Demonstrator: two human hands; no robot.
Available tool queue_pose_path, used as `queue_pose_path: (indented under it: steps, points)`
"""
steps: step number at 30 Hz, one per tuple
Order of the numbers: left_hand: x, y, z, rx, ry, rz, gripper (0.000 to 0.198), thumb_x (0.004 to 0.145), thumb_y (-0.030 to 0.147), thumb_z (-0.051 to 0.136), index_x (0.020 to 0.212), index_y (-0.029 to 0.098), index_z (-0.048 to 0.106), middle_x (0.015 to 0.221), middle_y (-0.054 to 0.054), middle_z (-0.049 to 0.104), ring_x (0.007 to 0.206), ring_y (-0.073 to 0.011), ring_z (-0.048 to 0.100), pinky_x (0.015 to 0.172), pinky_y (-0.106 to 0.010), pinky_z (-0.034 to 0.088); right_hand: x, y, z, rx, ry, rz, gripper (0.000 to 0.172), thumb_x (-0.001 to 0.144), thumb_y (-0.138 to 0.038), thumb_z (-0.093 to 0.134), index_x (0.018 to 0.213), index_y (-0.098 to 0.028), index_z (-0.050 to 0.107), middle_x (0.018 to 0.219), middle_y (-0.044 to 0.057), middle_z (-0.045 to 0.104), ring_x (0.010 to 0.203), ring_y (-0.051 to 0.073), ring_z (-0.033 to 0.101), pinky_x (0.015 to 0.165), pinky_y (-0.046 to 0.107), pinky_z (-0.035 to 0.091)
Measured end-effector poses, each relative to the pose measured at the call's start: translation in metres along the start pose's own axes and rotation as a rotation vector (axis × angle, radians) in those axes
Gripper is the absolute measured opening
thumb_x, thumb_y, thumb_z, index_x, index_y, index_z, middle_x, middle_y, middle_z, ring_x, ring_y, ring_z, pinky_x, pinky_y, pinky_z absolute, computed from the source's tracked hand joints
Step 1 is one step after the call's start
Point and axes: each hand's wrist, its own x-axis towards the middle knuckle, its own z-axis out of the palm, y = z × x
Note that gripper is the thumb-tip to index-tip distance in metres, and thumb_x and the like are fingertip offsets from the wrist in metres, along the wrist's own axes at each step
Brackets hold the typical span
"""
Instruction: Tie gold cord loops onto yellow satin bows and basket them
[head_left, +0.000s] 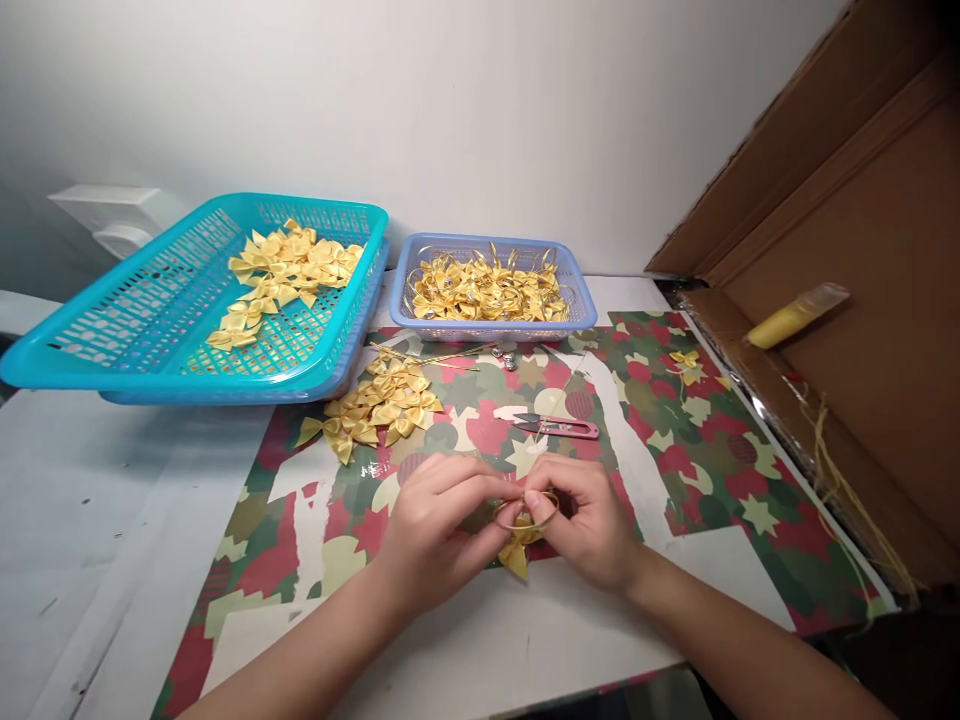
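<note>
Near the table's front, my left hand (pixel 450 525) and my right hand (pixel 585 515) meet, fingertips pinched together. Between them they hold a thin gold cord loop (pixel 536 525). A yellow ribbon bow (pixel 516 558) hangs just below the loop, partly covered by my fingers. Whatever lies right under the fingertips is too small to make out. Beyond my hands rests a pair of pink-handled thread snips (pixel 559 428). To the left of the snips is a loose pile of yellow satin bows (pixel 386 400).
A turquoise basket (pixel 97 375) with yellow bows stands at the left, stacked on a blue one. A lavender basket (pixel 491 328) at the back holds bows with gold cords. Small silvery pieces (pixel 509 361) lie before it. A cardboard wall (pixel 840 200) with a yellow-filled tube (pixel 795 315) borders the right.
</note>
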Motion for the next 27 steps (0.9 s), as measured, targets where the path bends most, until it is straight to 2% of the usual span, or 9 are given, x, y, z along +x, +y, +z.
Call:
queue_pose_path:
  steps: [4, 7, 11, 13, 15, 20, 27]
  points:
    - [0.000, 0.000, -0.001, -0.008, -0.006, 0.018, 0.012, 0.078, 0.011, 0.068, 0.085, 0.021, 0.065, 0.075, 0.002, 0.070, 0.066, -0.0112, 0.063, 0.063, -0.025, 0.042, 0.000, 0.000, 0.000, 0.001, 0.013, -0.019, 0.023, 0.083, -0.018, 0.051, 0.061, -0.017, 0.056, 0.057, 0.000, 0.054, 0.056, 0.011, 0.048, 0.052, 0.023, 0.037]
    - [0.001, -0.001, -0.003, 0.026, -0.087, -0.089, 0.012, 0.078, 0.013, 0.064, 0.088, 0.020, 0.062, 0.079, 0.000, 0.069, 0.070, -0.0140, 0.061, 0.064, -0.028, 0.042, 0.000, -0.001, 0.000, -0.011, 0.021, -0.029, 0.022, 0.083, -0.018, 0.051, 0.060, -0.017, 0.054, 0.057, 0.000, 0.054, 0.056, 0.011, 0.047, 0.052, 0.023, 0.037]
    - [0.005, 0.001, -0.006, 0.112, -0.422, -0.325, 0.008, 0.074, 0.021, 0.061, 0.071, 0.019, 0.054, 0.070, 0.000, 0.060, 0.064, -0.0164, 0.053, 0.058, -0.029, 0.037, 0.001, -0.001, -0.002, -0.011, 0.036, -0.032, 0.022, 0.081, -0.018, 0.052, 0.059, -0.018, 0.052, 0.056, -0.001, 0.052, 0.055, 0.011, 0.045, 0.052, 0.023, 0.035]
    - [0.007, 0.004, -0.008, 0.136, -0.576, -0.368, 0.013, 0.075, 0.029, 0.061, 0.069, 0.020, 0.053, 0.068, 0.000, 0.057, 0.063, -0.0172, 0.051, 0.057, -0.030, 0.035, 0.002, -0.001, -0.001, -0.009, 0.036, -0.034, 0.020, 0.080, -0.016, 0.051, 0.060, -0.018, 0.052, 0.057, -0.001, 0.052, 0.056, 0.011, 0.045, 0.052, 0.023, 0.035]
    - [0.007, 0.008, -0.008, 0.134, -0.647, -0.376, 0.016, 0.076, 0.035, 0.061, 0.073, 0.020, 0.056, 0.072, -0.001, 0.058, 0.068, -0.0185, 0.052, 0.060, -0.031, 0.035, 0.001, 0.000, -0.001, -0.012, 0.033, -0.029, 0.019, 0.079, -0.015, 0.051, 0.060, -0.018, 0.052, 0.057, -0.001, 0.053, 0.056, 0.011, 0.045, 0.052, 0.023, 0.035]
    - [0.006, 0.013, -0.006, 0.132, -0.682, -0.371, 0.018, 0.077, 0.038, 0.063, 0.083, 0.021, 0.059, 0.083, -0.002, 0.062, 0.076, -0.0201, 0.055, 0.066, -0.032, 0.035, 0.002, 0.000, -0.001, -0.014, 0.052, -0.022, 0.019, 0.077, -0.015, 0.051, 0.059, -0.018, 0.050, 0.056, -0.002, 0.050, 0.054, 0.010, 0.044, 0.050, 0.023, 0.034]
    - [0.000, 0.013, 0.002, 0.256, -0.629, -0.341, 0.019, 0.077, 0.034, 0.065, 0.090, 0.022, 0.061, 0.086, -0.003, 0.063, 0.081, -0.0235, 0.058, 0.070, -0.035, 0.037, 0.003, -0.001, -0.003, -0.034, 0.055, 0.002, 0.020, 0.078, -0.016, 0.051, 0.059, -0.018, 0.051, 0.057, -0.001, 0.052, 0.055, 0.011, 0.045, 0.050, 0.024, 0.035]
